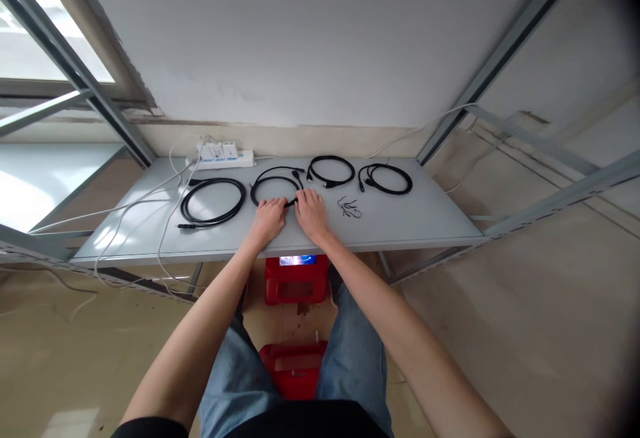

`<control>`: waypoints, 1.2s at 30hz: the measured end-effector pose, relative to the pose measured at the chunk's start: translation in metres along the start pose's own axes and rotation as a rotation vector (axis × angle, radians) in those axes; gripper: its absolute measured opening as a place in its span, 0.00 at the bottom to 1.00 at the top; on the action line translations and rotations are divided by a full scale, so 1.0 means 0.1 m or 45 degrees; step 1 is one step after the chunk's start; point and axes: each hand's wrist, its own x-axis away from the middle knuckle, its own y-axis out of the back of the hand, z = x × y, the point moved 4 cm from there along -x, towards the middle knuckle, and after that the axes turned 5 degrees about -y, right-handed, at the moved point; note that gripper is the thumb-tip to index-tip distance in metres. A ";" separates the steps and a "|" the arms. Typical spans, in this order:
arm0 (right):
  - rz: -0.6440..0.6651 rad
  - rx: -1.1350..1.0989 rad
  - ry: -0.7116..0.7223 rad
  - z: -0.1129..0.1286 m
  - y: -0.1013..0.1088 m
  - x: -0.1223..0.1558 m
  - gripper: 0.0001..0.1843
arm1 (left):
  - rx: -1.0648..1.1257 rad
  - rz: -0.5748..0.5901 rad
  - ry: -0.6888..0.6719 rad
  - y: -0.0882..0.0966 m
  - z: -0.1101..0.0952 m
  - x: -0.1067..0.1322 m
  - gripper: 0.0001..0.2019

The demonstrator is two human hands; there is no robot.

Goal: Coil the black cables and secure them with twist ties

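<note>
My left hand [269,219] and my right hand [311,213] rest side by side on a grey metal shelf [410,219], both pinching the near edge of a coiled black cable [267,183]. A larger black coil [213,202] lies just left of my left hand. Two more black coils lie farther back to the right, one [331,171] in the middle and one [386,179] at the far right. Several small black twist ties [349,208] lie right of my right hand.
A white power strip [221,155] with chargers sits at the shelf's back left, and white cords [145,208] trail off the left edge. Slanted metal frame struts [75,68] flank the shelf. Two red plastic stools [296,278] stand on the floor between my knees.
</note>
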 end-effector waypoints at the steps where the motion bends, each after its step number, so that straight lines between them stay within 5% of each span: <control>1: -0.012 -0.024 -0.037 -0.01 0.01 -0.01 0.13 | 0.000 0.003 0.004 0.00 0.00 0.00 0.14; 6: -0.010 -0.069 -0.200 -0.10 -0.03 -0.03 0.16 | -0.020 0.013 0.003 0.00 0.00 0.00 0.13; 10: 0.098 -0.115 -0.159 -0.15 -0.13 -0.06 0.19 | -0.046 0.007 -0.002 -0.01 0.00 0.00 0.13; 23: 0.158 -0.811 -0.312 -0.39 -0.28 -0.14 0.08 | -0.029 -0.015 -0.017 -0.01 0.01 0.00 0.12; 36: 0.149 -0.929 -0.346 -0.40 -0.23 -0.13 0.06 | -0.009 0.005 -0.006 0.00 0.00 0.00 0.11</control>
